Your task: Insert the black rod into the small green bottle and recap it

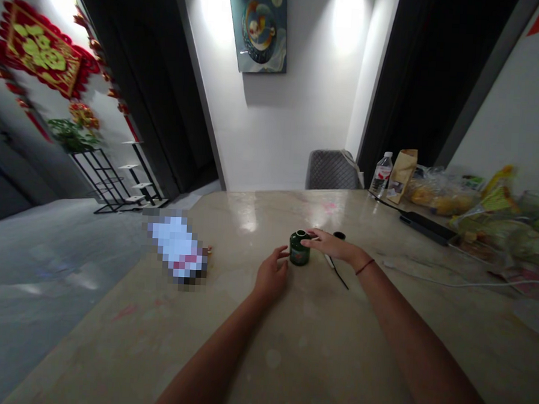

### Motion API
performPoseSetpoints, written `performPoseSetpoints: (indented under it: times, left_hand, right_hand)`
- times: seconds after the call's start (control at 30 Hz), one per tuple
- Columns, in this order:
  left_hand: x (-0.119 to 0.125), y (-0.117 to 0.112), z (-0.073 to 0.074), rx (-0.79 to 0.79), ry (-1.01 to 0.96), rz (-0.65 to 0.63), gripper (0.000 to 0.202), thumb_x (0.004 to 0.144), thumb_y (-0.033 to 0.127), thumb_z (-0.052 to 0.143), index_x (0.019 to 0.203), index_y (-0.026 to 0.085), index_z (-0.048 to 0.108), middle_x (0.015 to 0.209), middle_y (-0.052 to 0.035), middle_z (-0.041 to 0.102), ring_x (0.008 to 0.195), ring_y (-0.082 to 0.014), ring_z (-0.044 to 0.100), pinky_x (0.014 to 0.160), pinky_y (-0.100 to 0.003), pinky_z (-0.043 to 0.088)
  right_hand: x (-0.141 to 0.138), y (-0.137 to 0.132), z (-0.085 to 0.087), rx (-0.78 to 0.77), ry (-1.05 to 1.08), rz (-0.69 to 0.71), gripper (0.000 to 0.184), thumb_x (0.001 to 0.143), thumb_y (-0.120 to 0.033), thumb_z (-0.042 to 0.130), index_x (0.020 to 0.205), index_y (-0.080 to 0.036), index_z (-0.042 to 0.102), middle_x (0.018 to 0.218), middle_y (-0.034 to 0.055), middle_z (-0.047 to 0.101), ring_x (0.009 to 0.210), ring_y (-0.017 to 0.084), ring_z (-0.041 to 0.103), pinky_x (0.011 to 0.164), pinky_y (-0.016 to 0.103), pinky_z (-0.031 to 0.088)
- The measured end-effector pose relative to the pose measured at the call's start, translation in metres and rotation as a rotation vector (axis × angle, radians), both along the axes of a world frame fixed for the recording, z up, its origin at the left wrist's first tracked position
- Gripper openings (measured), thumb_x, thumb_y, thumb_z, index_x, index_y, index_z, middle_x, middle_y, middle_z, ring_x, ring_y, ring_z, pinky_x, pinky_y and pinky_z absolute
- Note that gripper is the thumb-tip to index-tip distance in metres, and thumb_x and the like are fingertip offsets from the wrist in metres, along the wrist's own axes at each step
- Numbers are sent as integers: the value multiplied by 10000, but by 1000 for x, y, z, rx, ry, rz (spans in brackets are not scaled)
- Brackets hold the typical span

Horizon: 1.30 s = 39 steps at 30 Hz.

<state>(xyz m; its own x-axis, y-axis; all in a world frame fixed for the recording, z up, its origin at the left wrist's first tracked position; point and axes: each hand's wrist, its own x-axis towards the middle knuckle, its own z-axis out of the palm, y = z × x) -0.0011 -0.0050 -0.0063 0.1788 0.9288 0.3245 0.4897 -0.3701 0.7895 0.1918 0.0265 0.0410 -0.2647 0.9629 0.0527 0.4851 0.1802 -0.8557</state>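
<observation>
A small dark green jar [299, 249] stands upright and uncapped in the middle of the beige marble table [244, 345]. My left hand [271, 274] rests just left of it, fingers curled, fingertips touching its side. My right hand [333, 244] comes in from the right with its fingers over the jar's open mouth; whether they pinch anything is too small to tell. A round black cap [339, 235] lies just behind my right hand. A thin black stick with a white part [336, 269] lies on the table under my right wrist.
A blurred-out white object [177, 249] lies to the left. Along the right edge are a water bottle [381, 175], a brown paper bag [402, 173], plastic bags of food [486, 207], a black bar [426, 227] and a white cable [450, 282]. A grey chair [332, 169] stands at the far end.
</observation>
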Motion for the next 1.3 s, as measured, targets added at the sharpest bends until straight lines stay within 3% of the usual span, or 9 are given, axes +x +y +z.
performPoseSetpoints:
  times: [0.2,0.37,0.57,0.77,0.9,1.0,1.13,1.3]
  left_hand:
    - [1,0,-1,-53,176,31,220,788,193,434,942,191,592,943,-40,664,861,-143,604,785,-259,447]
    - [1,-1,0,4,312,33,200,784,169,436,893,182,604,892,-39,647,834,-138,575,775,-259,430]
    - [1,-1,0,71,348,-12,205,783,152,425,868,168,610,871,-41,624,830,-137,553,783,-257,421]
    - [1,-1,0,93,391,-32,208,774,141,419,857,169,609,868,-42,613,831,-141,544,788,-261,418]
    - [1,-1,0,90,393,-21,212,773,143,422,886,169,599,892,-43,614,841,-143,544,792,-266,418]
    - [2,-1,0,97,390,-19,215,776,143,419,888,167,600,898,-46,616,847,-143,545,798,-265,417]
    - [2,-1,0,104,408,-27,216,783,157,414,862,173,614,870,-46,617,831,-144,548,786,-266,419]
    - [1,-1,1,108,418,-37,221,761,140,423,847,177,623,863,-46,612,818,-143,548,768,-263,421]
  right_hand:
    - [11,-4,8,62,-483,-183,314,754,-196,493,1045,-111,576,1041,112,626,928,175,584,803,252,428]
    - [6,-11,6,-20,-896,-241,251,714,-193,524,926,-122,638,995,162,639,923,258,602,729,317,452]
    - [0,-15,2,-80,-948,-264,345,672,-183,587,1007,-104,616,1017,199,624,943,267,600,732,324,459]
    - [2,-16,6,-94,-963,-280,341,651,-261,603,953,-106,643,992,189,636,907,267,609,706,319,456]
    - [8,-13,16,34,-792,-248,259,673,-330,550,787,-125,661,856,131,673,763,213,623,616,256,432]
    - [13,-9,23,183,-562,-295,175,667,-277,532,691,-139,636,717,72,666,657,156,596,564,218,401]
    - [18,-4,29,336,-206,-397,137,640,-234,545,695,-133,619,666,42,632,595,125,558,542,216,402]
    - [11,-6,39,336,287,-317,239,631,-340,606,743,-129,603,660,29,618,559,114,545,530,236,443]
